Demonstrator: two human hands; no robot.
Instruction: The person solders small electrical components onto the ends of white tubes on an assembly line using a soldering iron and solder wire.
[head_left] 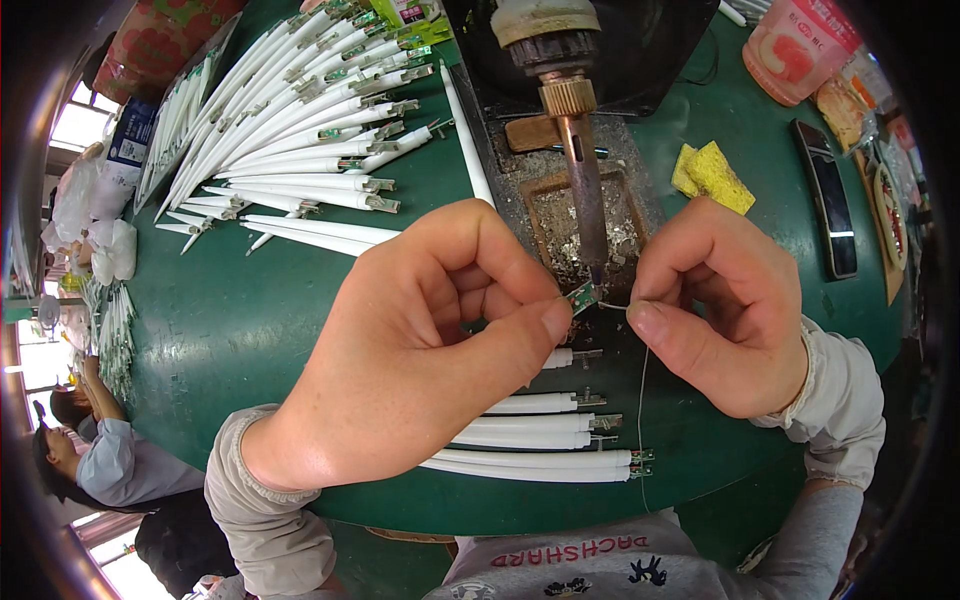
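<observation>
My left hand (420, 340) pinches a small green circuit board (582, 297) between thumb and forefinger. Above it, the dark tip of a soldering iron (585, 190) points down and meets the board's end. In my right hand (715, 310), thumb and forefinger are closed on a thin wire (612, 306), which looks like solder. One end reaches the iron's tip; the rest hangs down past the table's near edge. Whether the board is joined to a white tube behind my left hand cannot be seen. Below my hands lie several white pen-like tubes (540, 463) with small boards at their right ends.
Many white tubes (300, 110) are fanned out at the far left. Beneath the iron sits a solder-spattered tray (545, 225). Yellow sponges (718, 178), a phone (826, 200) and a pink container (800, 50) lie to the right. Another person (120, 460) is at the left.
</observation>
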